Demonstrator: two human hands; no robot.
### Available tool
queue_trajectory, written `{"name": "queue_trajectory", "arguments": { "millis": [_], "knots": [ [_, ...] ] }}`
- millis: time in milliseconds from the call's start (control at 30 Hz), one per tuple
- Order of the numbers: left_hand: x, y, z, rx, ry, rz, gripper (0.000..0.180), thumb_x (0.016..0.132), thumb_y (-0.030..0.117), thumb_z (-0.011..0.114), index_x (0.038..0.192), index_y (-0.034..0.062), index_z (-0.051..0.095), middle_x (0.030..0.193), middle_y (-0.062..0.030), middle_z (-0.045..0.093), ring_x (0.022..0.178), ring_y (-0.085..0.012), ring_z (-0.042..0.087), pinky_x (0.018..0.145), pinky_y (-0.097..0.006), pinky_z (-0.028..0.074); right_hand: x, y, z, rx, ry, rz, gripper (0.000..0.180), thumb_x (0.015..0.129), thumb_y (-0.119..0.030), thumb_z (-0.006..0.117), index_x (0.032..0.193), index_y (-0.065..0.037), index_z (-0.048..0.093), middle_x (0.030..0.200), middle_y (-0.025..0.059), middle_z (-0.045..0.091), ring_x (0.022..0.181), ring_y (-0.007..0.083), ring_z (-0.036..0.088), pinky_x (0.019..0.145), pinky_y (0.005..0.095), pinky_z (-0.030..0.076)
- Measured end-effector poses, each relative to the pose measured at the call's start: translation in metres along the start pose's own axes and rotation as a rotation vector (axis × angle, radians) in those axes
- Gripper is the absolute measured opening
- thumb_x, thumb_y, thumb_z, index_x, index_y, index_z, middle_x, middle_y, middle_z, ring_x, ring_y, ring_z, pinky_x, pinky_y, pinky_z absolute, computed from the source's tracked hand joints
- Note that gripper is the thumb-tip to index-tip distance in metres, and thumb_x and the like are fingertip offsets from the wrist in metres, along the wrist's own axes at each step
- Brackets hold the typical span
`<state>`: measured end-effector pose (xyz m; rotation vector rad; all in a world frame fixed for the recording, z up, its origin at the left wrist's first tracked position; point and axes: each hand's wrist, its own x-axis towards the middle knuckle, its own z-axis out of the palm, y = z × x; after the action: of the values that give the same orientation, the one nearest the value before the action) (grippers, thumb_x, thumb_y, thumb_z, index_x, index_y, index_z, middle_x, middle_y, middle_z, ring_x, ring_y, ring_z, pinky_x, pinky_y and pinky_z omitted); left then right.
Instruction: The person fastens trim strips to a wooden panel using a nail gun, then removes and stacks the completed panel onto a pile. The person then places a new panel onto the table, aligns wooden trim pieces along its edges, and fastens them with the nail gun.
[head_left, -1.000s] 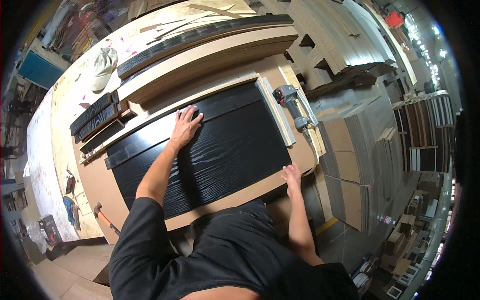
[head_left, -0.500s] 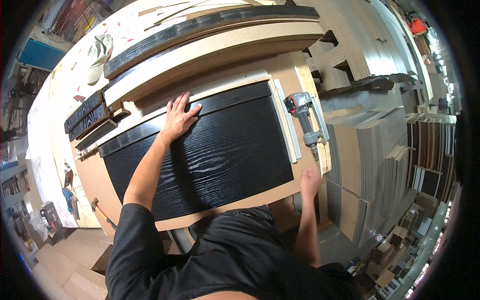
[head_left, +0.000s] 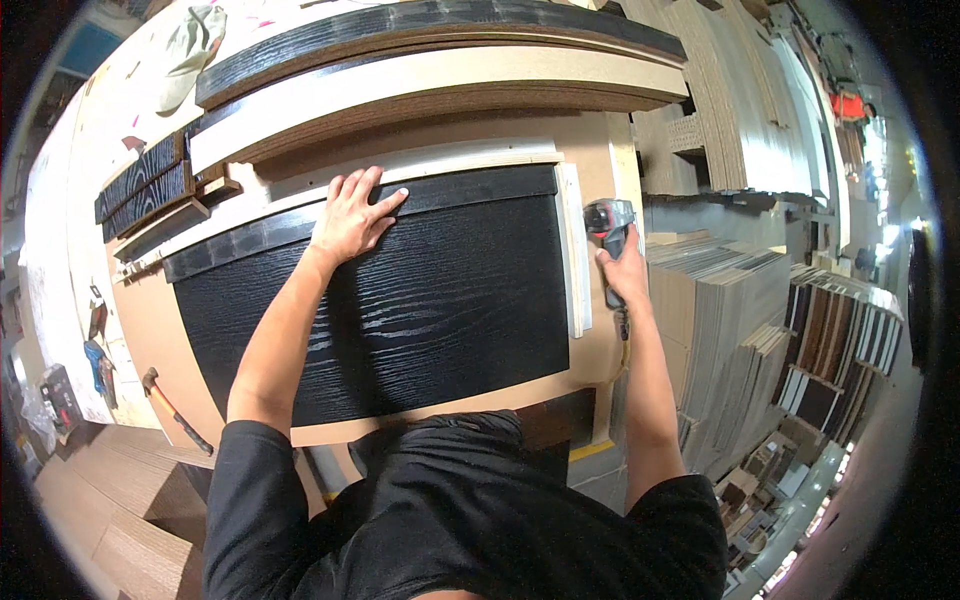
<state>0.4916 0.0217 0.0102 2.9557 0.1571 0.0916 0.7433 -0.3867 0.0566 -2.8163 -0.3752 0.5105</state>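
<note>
A black wood-grain panel [head_left: 460, 290] lies flat on the bench in front of me. Along its far edge runs a narrow black strip [head_left: 480, 188], lying against a pale wooden rail. My left hand [head_left: 352, 217] presses on that strip with its fingers spread, the thumb reaching to the right. At the panel's right, my right hand [head_left: 628, 272] is wrapped round the grip of a grey nail gun [head_left: 612, 212], which rests on the bench edge beside a pale side batten [head_left: 573, 250]. A hose runs from the lower end of its handle.
Long boards [head_left: 440, 90] are stacked beyond the panel, with short black pieces [head_left: 150, 190] at the left. A hammer [head_left: 175, 410] lies at the near left corner, and a cap [head_left: 190, 60] at the far left. Stacked panels [head_left: 725, 310] stand on the right.
My right hand has moved forward from the bench's near right corner and taken hold of the nail gun. My left hand stays on the strip. The whole view has shifted slightly.
</note>
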Motion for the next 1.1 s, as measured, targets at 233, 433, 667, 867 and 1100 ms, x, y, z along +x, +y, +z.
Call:
{"name": "queue_trajectory", "arguments": {
  "millis": [233,433,667,867,1100],
  "knots": [
    [-0.003,-0.004,-0.001,0.023,-0.036,-0.008,0.047,0.095,0.036,0.064,0.141,0.0336,0.054,0.147,-0.018,0.042,0.135,-0.0362,0.041,0.112,-0.051,0.031,-0.013,-0.061,-0.114,0.775,-0.282,0.283,0.017,0.089,-0.015,0.071,0.086,-0.005,0.057,0.064,0.0027,0.058,0.046,0.013,0.057,0.044,0.03,0.051],
    [-0.002,-0.005,0.001,0.008,0.002,0.001,0.044,0.097,0.038,0.061,0.14,0.0332,0.056,0.147,-0.0148,0.043,0.136,-0.0333,0.041,0.115,-0.049,0.03,-0.02,-0.118,-0.118,0.822,-0.505,0.193,0.011,0.082,-0.007,0.07,0.088,-0.003,0.062,0.066,0.0014,0.059,0.049,0.0126,0.059,0.045,0.03,0.051],
    [0.0,-0.003,0.002,-0.001,-0.056,-0.019,0.046,0.099,0.038,0.057,0.145,0.0361,0.052,0.151,-0.0141,0.041,0.139,-0.0325,0.04,0.117,-0.049,0.028,-0.01,-0.135,-0.082,0.725,-0.464,0.161,0.016,0.081,-0.004,0.06,0.096,0.0,0.064,0.065,0.0021,0.058,0.049,0.0127,0.058,0.046,0.0294,0.051],
    [-0.005,-0.007,0.007,0.004,0.011,0.013,0.049,0.095,0.038,0.061,0.144,0.0334,0.052,0.149,-0.0179,0.042,0.135,-0.0355,0.043,0.114,-0.05,0.03,-0.008,-0.14,-0.07,0.706,-0.46,0.184,0.017,0.079,-0.001,0.06,0.096,0.001,0.063,0.065,0.0023,0.058,0.048,0.0125,0.058,0.044,0.029,0.051],
    [-0.002,-0.005,0.004,0.009,-0.037,-0.005,0.047,0.098,0.038,0.057,0.145,0.0349,0.052,0.15,-0.015,0.042,0.138,-0.0333,0.041,0.117,-0.049,0.028,-0.003,-0.134,-0.067,0.664,-0.452,0.167,0.017,0.08,-0.002,0.059,0.096,0.0,0.063,0.065,0.0024,0.057,0.048,0.0122,0.057,0.045,0.0292,0.05]
  ]
}}
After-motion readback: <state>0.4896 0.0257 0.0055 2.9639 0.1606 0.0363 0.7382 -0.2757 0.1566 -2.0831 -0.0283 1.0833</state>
